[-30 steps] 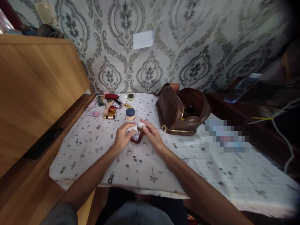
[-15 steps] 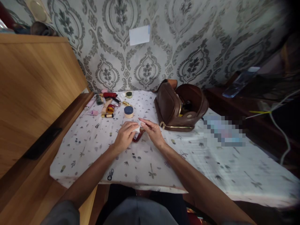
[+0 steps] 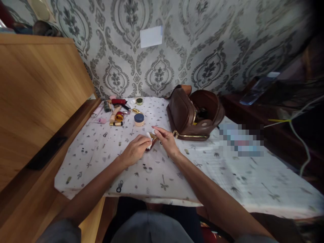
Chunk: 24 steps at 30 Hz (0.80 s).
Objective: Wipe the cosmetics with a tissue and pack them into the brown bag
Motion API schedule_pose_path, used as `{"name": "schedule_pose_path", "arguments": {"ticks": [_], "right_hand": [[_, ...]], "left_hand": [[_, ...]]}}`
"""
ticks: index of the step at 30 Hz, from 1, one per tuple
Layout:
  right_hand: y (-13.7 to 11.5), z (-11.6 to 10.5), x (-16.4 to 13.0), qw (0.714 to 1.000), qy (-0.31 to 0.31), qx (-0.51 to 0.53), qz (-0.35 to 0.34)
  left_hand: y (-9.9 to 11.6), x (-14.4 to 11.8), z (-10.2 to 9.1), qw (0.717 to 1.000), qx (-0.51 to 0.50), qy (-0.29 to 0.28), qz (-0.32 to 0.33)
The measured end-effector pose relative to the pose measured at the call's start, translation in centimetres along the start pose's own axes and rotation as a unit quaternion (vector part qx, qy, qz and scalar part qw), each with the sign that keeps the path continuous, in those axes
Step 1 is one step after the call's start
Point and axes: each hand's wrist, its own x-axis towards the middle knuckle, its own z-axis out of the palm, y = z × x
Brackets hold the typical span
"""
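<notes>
Above the patterned cloth my two hands meet near the middle. My left hand is closed on a white tissue, pressing it against a small dark red and gold case. My right hand pinches that case from the other side, thumb and index finger at its edge. Fingers and tissue hide much of the case, so its exact kind is unclear. Just beyond the hands stands a jar with a blue lid.
Several cosmetics, among them a red tube and a black and gold lipstick, lie at the back left. An open brown bag sits right of the hands. A wooden cabinet borders the left, beside the cloth.
The left hand has shifted slightly down and left with the tissue. The case has turned between the hands, showing more of its gold part and less of its dark red edge.
</notes>
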Motion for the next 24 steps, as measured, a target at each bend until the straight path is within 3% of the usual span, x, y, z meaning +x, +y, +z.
{"name": "schedule_pose_path", "arguments": {"ticks": [8, 14, 24], "right_hand": [[0.4, 0.0, 0.0, 1.000, 0.001, -0.006, 0.013], [0.4, 0.2, 0.0, 1.000, 0.015, 0.003, 0.020], [-0.5, 0.0, -0.1, 1.000, -0.001, -0.001, 0.012]], "left_hand": [[0.1, -2.3, -0.7, 0.999, -0.003, -0.039, -0.028], [-0.5, -3.6, -0.6, 0.996, -0.032, -0.019, -0.079], [-1.8, -1.3, 0.5, 0.987, -0.072, 0.045, -0.134]]}}
